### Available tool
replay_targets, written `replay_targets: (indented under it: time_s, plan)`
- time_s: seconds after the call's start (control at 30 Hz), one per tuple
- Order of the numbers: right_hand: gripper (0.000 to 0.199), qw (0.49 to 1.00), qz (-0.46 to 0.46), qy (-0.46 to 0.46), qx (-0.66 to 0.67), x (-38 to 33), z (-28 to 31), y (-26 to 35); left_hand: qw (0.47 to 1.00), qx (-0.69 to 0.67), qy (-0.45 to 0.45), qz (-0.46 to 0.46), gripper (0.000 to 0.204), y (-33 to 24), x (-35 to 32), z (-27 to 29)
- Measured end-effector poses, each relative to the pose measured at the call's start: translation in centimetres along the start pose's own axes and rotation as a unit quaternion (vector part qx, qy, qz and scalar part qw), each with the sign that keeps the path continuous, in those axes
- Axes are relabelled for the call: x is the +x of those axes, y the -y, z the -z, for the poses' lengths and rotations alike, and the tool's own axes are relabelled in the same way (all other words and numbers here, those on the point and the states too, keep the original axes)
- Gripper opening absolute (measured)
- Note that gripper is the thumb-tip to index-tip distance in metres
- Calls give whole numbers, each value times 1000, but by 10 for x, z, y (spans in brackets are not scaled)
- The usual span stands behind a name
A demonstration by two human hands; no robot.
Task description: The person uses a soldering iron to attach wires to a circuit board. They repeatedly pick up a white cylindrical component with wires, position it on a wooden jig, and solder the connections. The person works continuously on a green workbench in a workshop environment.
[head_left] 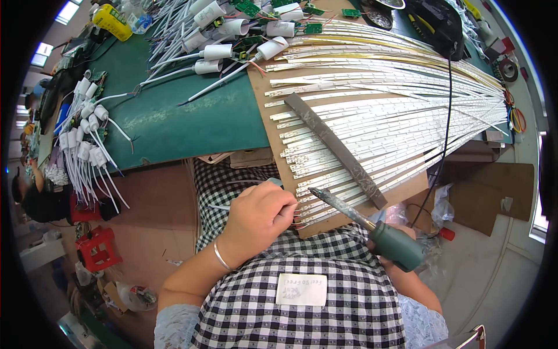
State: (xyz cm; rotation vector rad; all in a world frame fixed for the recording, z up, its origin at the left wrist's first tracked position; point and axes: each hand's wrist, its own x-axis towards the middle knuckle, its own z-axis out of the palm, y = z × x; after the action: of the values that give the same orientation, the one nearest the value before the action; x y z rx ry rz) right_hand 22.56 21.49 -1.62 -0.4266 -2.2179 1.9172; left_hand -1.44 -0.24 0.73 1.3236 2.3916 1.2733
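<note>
In my right hand (401,235) is a soldering iron (398,245) with a green handle. Its dark tip points left over the ends of the lowest LED strips (325,205). My left hand (258,215) is closed in a pinch at those strip ends, where thin reddish wires (297,212) show at the fingertips. The rest of what it holds is hidden by the fingers. A white cable end (218,207) pokes out left of that hand. Across the fanned white strips lies a dark bar (337,151), with a brown board (270,131) underneath.
White cylindrical caps with cables and green circuit boards (218,52) pile up at the back of the green table (192,131). Another cable bundle (87,131) hangs at the left edge. A black cord (449,116) crosses the strips. On the floor stands a red stool (99,249).
</note>
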Motion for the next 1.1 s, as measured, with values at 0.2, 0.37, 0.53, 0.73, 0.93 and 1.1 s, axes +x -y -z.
replay_targets:
  time_s: [0.2, 0.37, 0.53, 0.73, 0.93, 1.1]
  plan:
    - [49, 995, 66, 13, 77, -7, -2, -26, 994, 88, 4, -60, 18, 6, 2, -7]
    - [47, 996, 57, 37, 61, 5, -4, -9, 991, 102, 0, -82, 23, 9, -2, -5]
    - [50, 982, 147, 52, 104, 16, -8, -21, 988, 109, 7, -113, 28, 12, -4, -6]
    - [61, 990, 125, 49, 45, 10, -6, -24, 987, 103, 14, -120, 30, 14, -5, -6]
    - [66, 995, 71, 70, 14, 3, -4, -21, 986, 111, 23, -125, 28, 12, -3, -5]
    - [53, 994, 90, 55, -8, 4, -8, -17, 984, 116, 24, -135, 27, 12, -1, -6]
